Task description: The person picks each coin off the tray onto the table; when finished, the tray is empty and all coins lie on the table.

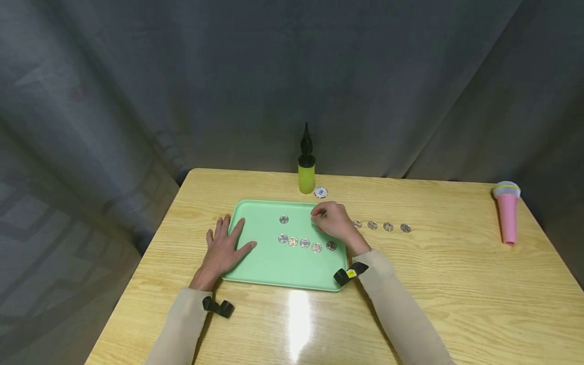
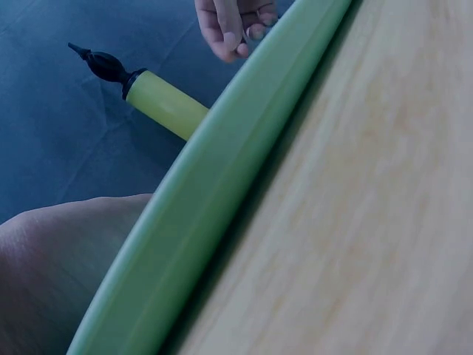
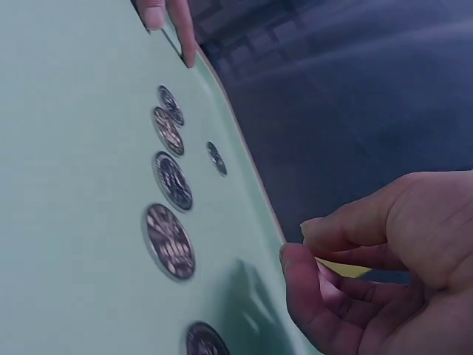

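Note:
My left hand [image 1: 222, 253] lies with fingers spread on the left edge of the pale green tray [image 1: 269, 268]. My right hand [image 1: 335, 220] hovers over the right back part of the tray, its fingers curled. Thumb and index fingertips [image 3: 292, 259] come close together in the right wrist view, and no coin shows between them. In the tray, several silver coins [image 1: 304, 243] form a slanting row, with a single coin [image 1: 284, 219] behind its left end. On the table right of the tray, more coins [image 1: 388, 226] line up.
A hand pump [image 1: 306, 175] with a yellow-green barrel and black top stands behind the tray. A white poker chip [image 1: 321, 192] lies beside it. At the far right lies a pink toy microphone [image 1: 507, 213]. A dark curtain [image 1: 292, 91] hangs behind the wooden table [image 1: 438, 284].

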A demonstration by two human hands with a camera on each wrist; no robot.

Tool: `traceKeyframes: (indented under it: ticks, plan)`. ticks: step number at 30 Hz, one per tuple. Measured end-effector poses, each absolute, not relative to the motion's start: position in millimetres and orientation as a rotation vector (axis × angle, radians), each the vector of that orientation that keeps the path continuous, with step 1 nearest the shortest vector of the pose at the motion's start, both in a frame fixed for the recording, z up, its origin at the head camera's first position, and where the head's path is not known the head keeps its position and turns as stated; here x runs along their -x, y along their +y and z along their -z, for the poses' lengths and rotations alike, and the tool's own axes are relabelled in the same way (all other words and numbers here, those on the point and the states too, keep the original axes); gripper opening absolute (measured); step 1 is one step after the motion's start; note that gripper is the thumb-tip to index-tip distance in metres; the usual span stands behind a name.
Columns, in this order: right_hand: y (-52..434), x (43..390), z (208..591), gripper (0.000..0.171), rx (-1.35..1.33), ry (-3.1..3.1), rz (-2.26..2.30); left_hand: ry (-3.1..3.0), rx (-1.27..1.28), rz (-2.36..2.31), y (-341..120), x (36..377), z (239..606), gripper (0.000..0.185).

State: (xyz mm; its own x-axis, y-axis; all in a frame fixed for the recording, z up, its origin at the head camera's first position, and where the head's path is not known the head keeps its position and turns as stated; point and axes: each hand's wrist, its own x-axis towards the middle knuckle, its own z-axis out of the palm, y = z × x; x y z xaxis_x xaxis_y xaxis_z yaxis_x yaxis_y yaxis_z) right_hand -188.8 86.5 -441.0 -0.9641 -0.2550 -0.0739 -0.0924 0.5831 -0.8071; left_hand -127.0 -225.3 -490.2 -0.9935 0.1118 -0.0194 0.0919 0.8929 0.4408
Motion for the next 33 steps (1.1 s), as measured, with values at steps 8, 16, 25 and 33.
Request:
traceKeyframes:
  ticks: [8, 16, 25, 33]
  plan:
    - [74.0, 193.4, 445.5, 0.016, 0.316, 2.659, 1.276, 3.005, -0.163, -0.701, -225.3, 126.9, 489.9, 0.081]
    - [60.4, 198.4, 454.8, 0.015, 0.338, 2.660, 1.272, 3.003, -0.157, -0.704, -225.6, 126.9, 490.3, 0.082]
    - [39.8, 203.1, 456.6, 0.018, 0.379, 2.678, 1.254, 3.022, -0.152, -0.701, -225.1, 126.8, 492.1, 0.081]
    - [27.0, 205.2, 458.4, 0.021, 0.408, 2.713, 1.211, 3.017, -0.150, -0.696, -225.5, 127.5, 491.8, 0.081]
